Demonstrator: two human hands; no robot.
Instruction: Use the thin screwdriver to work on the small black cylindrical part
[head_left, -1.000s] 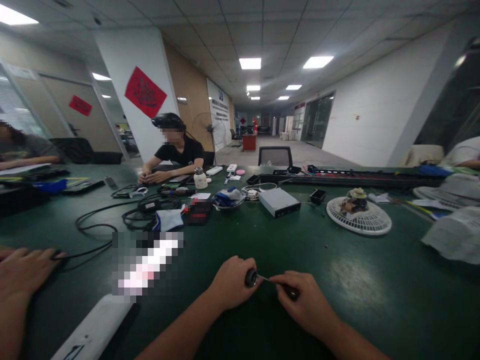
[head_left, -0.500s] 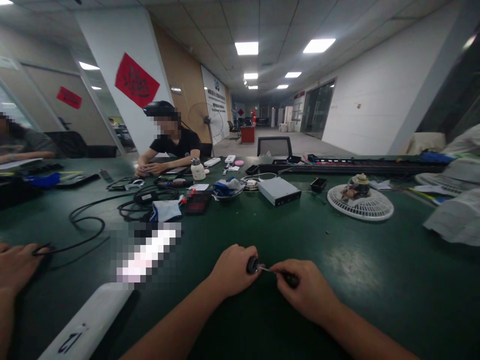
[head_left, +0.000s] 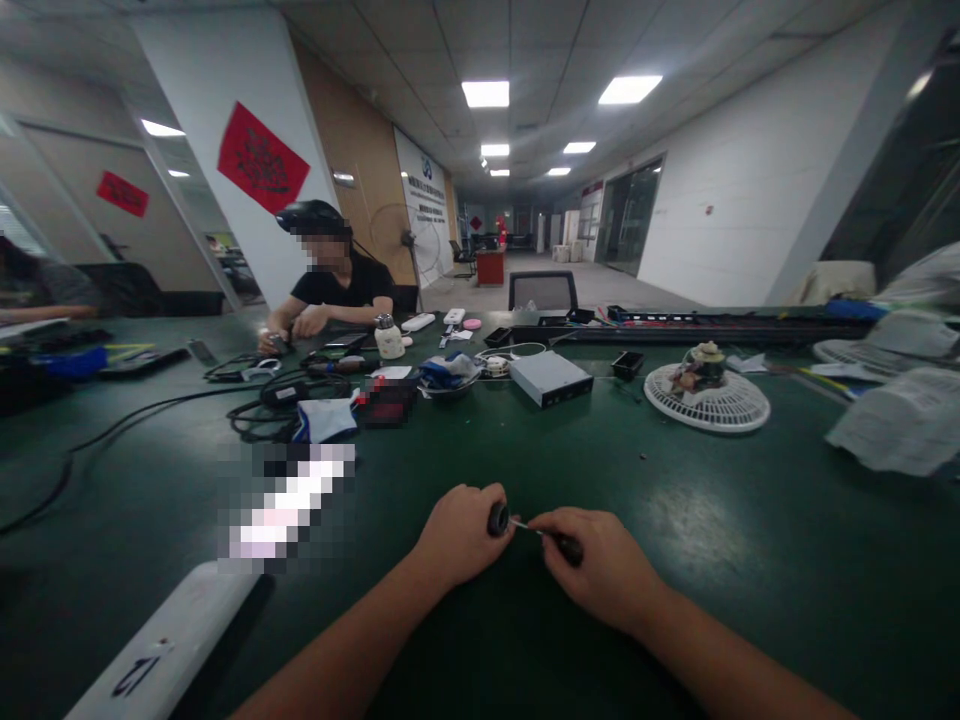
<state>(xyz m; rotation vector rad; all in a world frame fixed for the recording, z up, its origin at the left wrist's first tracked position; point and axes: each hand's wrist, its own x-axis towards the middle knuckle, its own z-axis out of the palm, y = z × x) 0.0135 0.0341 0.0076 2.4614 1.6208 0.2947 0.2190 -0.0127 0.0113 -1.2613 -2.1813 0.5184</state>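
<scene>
My left hand (head_left: 463, 535) is closed around a small dark round part (head_left: 498, 519), whose ring-like end faces right and shows a hollow. In my right hand (head_left: 596, 560) is a screwdriver (head_left: 574, 549) with a dark handle and a thin metal shaft, held between thumb and fingers. The shaft points left, and its tip is close to the round part at my left fingertips. Whether the tip touches it I cannot tell. Both hands are low over the green table (head_left: 570, 450).
A white device marked 12 (head_left: 161, 640) lies at the left front. Behind are cables (head_left: 259, 410), a grey metal box (head_left: 551, 380), a bowl with blue-white cloth (head_left: 450, 372) and a white fan grille with motor (head_left: 705, 395). A person (head_left: 337, 280) sits across the table.
Another person's hand at the left edge has gone out of view, and the black cable there has shifted. My hands keep the same hold; the view has turned slightly right.
</scene>
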